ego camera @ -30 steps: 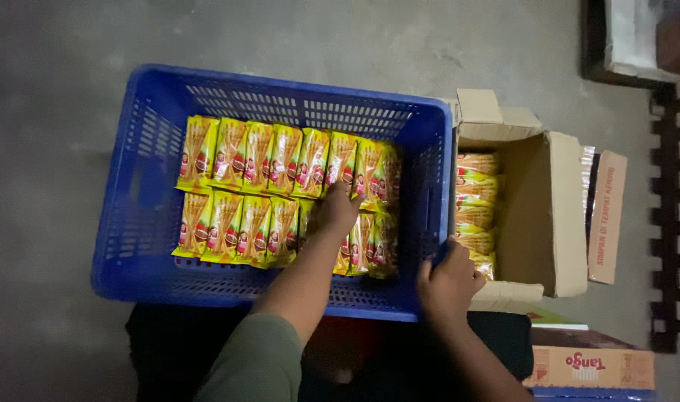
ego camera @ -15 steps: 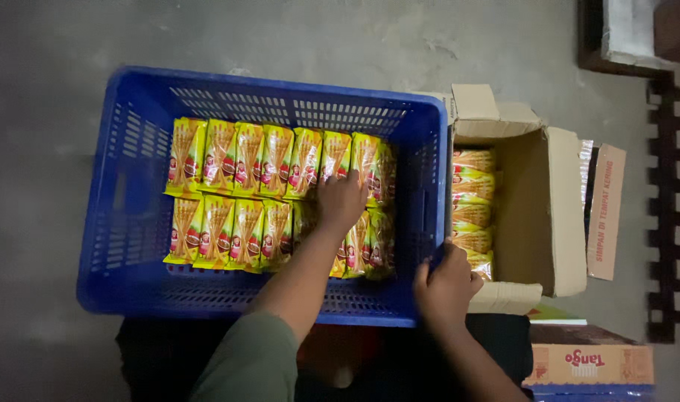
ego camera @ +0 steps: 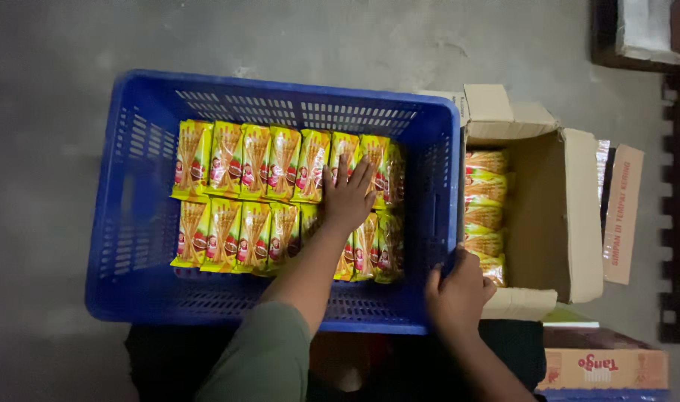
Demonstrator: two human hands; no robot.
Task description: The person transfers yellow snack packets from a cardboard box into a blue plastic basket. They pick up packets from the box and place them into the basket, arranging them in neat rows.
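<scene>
A blue plastic crate point(ego camera: 139, 246) sits on the floor in front of me. It holds two rows of yellow snack packets point(ego camera: 243, 160) laid side by side. My left hand point(ego camera: 349, 195) lies flat with fingers spread on the packets toward the right end of the rows. My right hand point(ego camera: 457, 292) grips the crate's near right corner rim. Part of the near row is hidden under my left forearm.
An open cardboard box point(ego camera: 560, 216) stands right of the crate, with more yellow packets point(ego camera: 485, 216) stacked along its left side. Another printed carton point(ego camera: 604, 368) lies at the bottom right. A dark wooden pallet point(ego camera: 679, 201) borders the right edge. Grey concrete floor surrounds everything.
My left hand has slid up from the near row onto the far row's right end. The view shifted slightly; my right hand stays on the crate rim.
</scene>
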